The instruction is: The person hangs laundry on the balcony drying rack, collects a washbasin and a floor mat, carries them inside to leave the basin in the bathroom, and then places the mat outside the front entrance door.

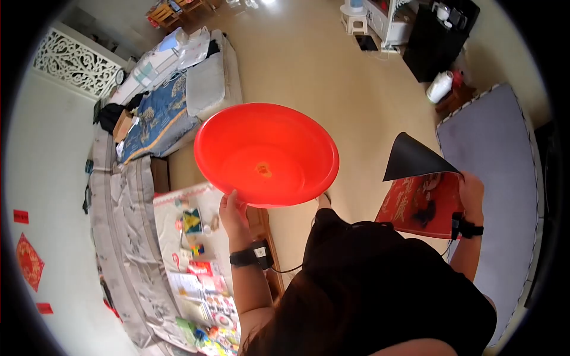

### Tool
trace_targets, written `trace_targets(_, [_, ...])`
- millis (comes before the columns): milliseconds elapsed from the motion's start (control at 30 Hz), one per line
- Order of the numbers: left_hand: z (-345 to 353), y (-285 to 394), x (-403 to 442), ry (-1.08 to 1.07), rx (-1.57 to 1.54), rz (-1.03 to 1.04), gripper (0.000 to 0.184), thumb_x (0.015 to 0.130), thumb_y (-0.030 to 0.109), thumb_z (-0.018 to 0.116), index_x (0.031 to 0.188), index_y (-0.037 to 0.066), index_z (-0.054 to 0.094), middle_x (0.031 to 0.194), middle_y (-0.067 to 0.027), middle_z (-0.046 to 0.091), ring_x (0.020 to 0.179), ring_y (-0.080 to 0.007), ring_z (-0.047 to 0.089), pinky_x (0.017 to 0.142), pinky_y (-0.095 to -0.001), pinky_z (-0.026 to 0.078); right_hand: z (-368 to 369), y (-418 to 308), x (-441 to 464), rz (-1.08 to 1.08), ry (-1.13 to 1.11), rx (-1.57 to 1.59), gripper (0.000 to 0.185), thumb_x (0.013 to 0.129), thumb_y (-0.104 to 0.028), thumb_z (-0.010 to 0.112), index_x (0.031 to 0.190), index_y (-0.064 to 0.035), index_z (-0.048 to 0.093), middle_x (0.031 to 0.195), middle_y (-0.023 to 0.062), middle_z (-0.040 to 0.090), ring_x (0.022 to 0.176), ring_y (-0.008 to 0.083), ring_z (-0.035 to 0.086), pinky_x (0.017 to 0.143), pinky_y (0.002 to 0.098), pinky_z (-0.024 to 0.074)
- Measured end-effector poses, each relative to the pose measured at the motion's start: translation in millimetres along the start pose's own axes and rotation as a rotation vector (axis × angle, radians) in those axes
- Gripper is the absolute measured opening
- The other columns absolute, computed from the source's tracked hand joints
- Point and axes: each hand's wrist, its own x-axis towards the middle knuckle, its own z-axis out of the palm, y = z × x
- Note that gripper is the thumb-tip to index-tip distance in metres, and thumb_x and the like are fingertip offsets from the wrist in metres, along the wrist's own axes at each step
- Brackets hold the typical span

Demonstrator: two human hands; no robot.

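A large red plastic basin [267, 151] with a small yellow mark inside is raised above the floor, its open side facing me. My left hand [233, 212] grips its lower rim, the thumb on the inner side. On the right, my right hand [472, 193] is closed on the edge of a red patterned mat [415, 202]. The mat's dark underside [418, 159] shows where its upper part folds over. Basin and mat are apart. A strap with a small device is around each wrist.
A table [228, 267] with papers, toys and packets stands at the lower left beside a long sofa [122, 237]. Further up is a seat with a blue cover [157, 118]. A grey-purple padded mat [493, 148] lies at the right; a white stool [355, 22] stands at the top.
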Motion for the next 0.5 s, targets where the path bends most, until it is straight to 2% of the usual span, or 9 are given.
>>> trace_targets(133, [26.1,-6.7,134.8,-0.055,-0.086,-0.037,0.011,0.080,0.009,0.057,0.088,0.003,0.054,0.078,-0.0026,0.058,0.070,-0.0111,0.056,0.067,-0.0238,0.047,9.4,-44.7,92.3,-0.049,0.124,-0.017,0.021,0.084,-0.020,0.048,0.092,-0.0059,0.062,0.080,0.0199,0.059,0.075,0.0376,0.056,0.066,0.0434,0.0439])
trace_targets(167, [40.6,-3.9,166.5,-0.067,-0.136,-0.048,0.008,0.078,0.007,0.058,0.083,0.007,0.053,0.068,-0.0017,0.055,0.061,-0.0120,0.055,0.061,-0.0252,0.047,5.6,-59.1,119.4,-0.021,0.126,-0.038,0.021,0.084,-0.020,0.048,0.093,-0.0061,0.062,0.081,0.0199,0.060,0.076,0.0373,0.057,0.066,0.0429,0.0442])
trace_targets(233, [75.4,8.4,217.4,-0.074,-0.118,-0.057,0.008,0.078,0.008,0.058,0.084,0.006,0.053,0.070,-0.0018,0.056,0.063,-0.0119,0.055,0.063,-0.0258,0.047,0.4,-88.7,161.0,0.027,0.095,-0.058,0.022,0.084,-0.020,0.048,0.095,-0.0064,0.062,0.082,0.0199,0.060,0.077,0.0370,0.057,0.067,0.0425,0.0445])
trace_targets(300, [112.0,22.0,273.0,-0.095,-0.076,-0.050,0.009,0.079,0.008,0.058,0.085,0.005,0.052,0.071,-0.0019,0.056,0.065,-0.0118,0.055,0.064,-0.0265,0.047,-4.0,-122.6,208.1,0.043,0.167,0.037,0.023,0.085,-0.020,0.047,0.095,-0.0055,0.061,0.084,0.0197,0.060,0.079,0.0363,0.057,0.068,0.0417,0.0448])
trace_targets(367, [147.0,27.4,326.5,-0.104,-0.053,-0.073,0.023,0.080,0.010,0.057,0.102,0.002,0.055,0.093,-0.0052,0.060,0.083,-0.0121,0.056,0.071,-0.0240,0.045,-8.6,-165.3,252.9,0.138,0.059,0.066,0.023,0.085,-0.021,0.047,0.095,-0.0053,0.061,0.086,0.0196,0.060,0.081,0.0356,0.058,0.069,0.0412,0.0449])
trace_targets(400, [166.7,31.7,351.4,-0.101,-0.053,-0.070,0.023,0.080,0.010,0.057,0.102,0.002,0.055,0.093,-0.0052,0.060,0.083,-0.0121,0.056,0.071,-0.0240,0.045,-8.2,-182.8,279.2,0.212,-0.040,0.081,0.023,0.086,-0.021,0.047,0.096,-0.0051,0.061,0.088,0.0194,0.060,0.082,0.0350,0.058,0.070,0.0407,0.0451])
trace_targets(433, [190.5,38.7,374.8,-0.163,-0.004,-0.072,0.024,0.080,0.010,0.057,0.103,0.002,0.055,0.096,-0.0053,0.059,0.085,-0.0120,0.055,0.072,-0.0242,0.044,8.1,-189.8,303.5,0.115,0.031,0.052,0.023,0.086,-0.021,0.047,0.095,-0.0045,0.061,0.088,0.0190,0.060,0.082,0.0347,0.058,0.069,0.0403,0.0452])
trace_targets(467, [227.3,43.6,418.0,-0.191,0.022,-0.067,0.025,0.081,0.011,0.057,0.104,0.003,0.055,0.098,-0.0053,0.059,0.087,-0.0119,0.055,0.072,-0.0244,0.044,27.4,-205.7,369.8,-0.024,0.104,0.014,0.023,0.086,-0.021,0.047,0.094,-0.0039,0.061,0.088,0.0186,0.060,0.082,0.0345,0.058,0.069,0.0399,0.0453])
trace_targets(500, [246.7,50.0,437.4,-0.189,0.008,-0.075,0.024,0.081,0.010,0.057,0.103,0.003,0.055,0.096,-0.0045,0.060,0.084,-0.0120,0.056,0.073,-0.0245,0.044,33.8,-223.4,404.1,-0.042,0.140,0.073,0.022,0.085,-0.020,0.048,0.090,-0.0032,0.061,0.086,0.0178,0.061,0.080,0.0346,0.058,0.068,0.0405,0.0452])
